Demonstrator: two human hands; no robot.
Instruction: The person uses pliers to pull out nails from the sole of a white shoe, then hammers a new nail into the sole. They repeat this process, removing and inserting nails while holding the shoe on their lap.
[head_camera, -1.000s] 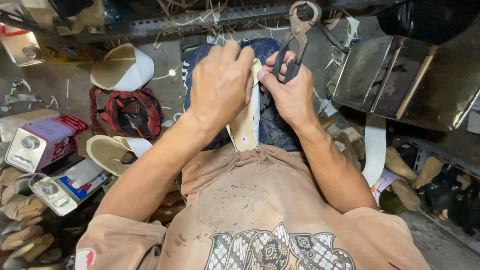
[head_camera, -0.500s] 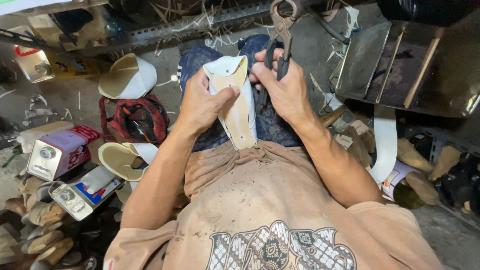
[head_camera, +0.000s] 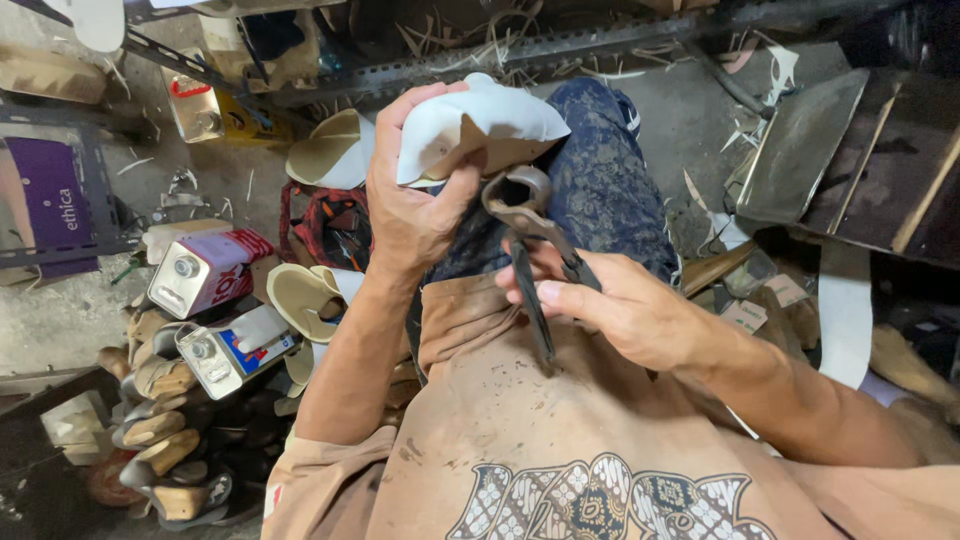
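Shoe upper (head_camera: 480, 125), white outside and tan on its inner face, sits on a form raised above the person's lap, gripped from the near side by the left hand (head_camera: 415, 200), whose fingers and thumb are wrapped tightly round it. Rusty lasting pincers (head_camera: 530, 250) rise from the right hand (head_camera: 620, 315), whose fingers are curled round the two handles; the rounded head meets the lower edge of the upper, though whether it has bitten the material cannot be told. A slip looks the nearest risk: the head stands just beside the left thumb, and a pull that loses the edge could drive metal into that thumb or tear the thin white material. The form has no support beneath it but one hand, so a hard tug could twist it loose toward the knee in blue patterned trousers (head_camera: 600, 180). To the left on the concrete floor (head_camera: 60, 310) stand two metal cans (head_camera: 200, 270) with round caps, near more pale shoe parts (head_camera: 330, 155) and a heap of wooden lasts (head_camera: 160, 430); a dropped tool could knock a can over.
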